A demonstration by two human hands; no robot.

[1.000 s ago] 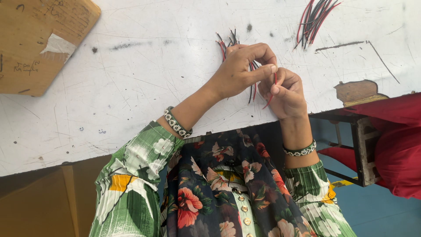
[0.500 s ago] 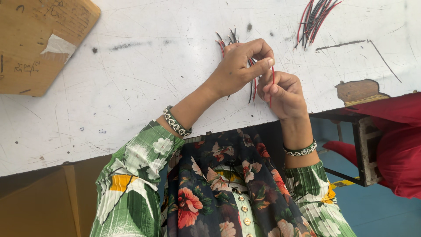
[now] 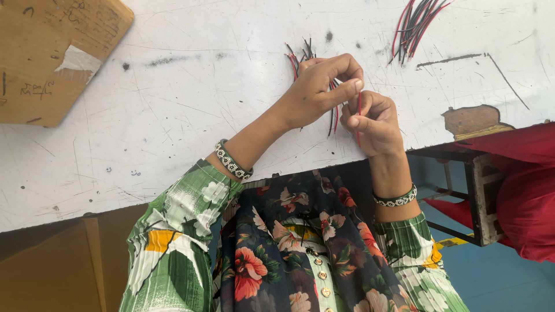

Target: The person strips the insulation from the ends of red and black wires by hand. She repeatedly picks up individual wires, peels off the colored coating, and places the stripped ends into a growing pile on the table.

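Held a bunch of red and black wires (image 3: 300,58) tight in the left hand (image 3: 315,92), fingers closed around it. Pinched one red wire (image 3: 359,112) in the right hand (image 3: 370,124), just beside, at 4 o'clock. Rested both over the white table (image 3: 173,115). More loose wires (image 3: 416,23) at 1 o'clock. Brown board (image 3: 52,58) far off at 9 o'clock.

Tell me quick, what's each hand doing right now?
Left hand: closed around a bundle of red and black wires.
Right hand: pinching one red wire.
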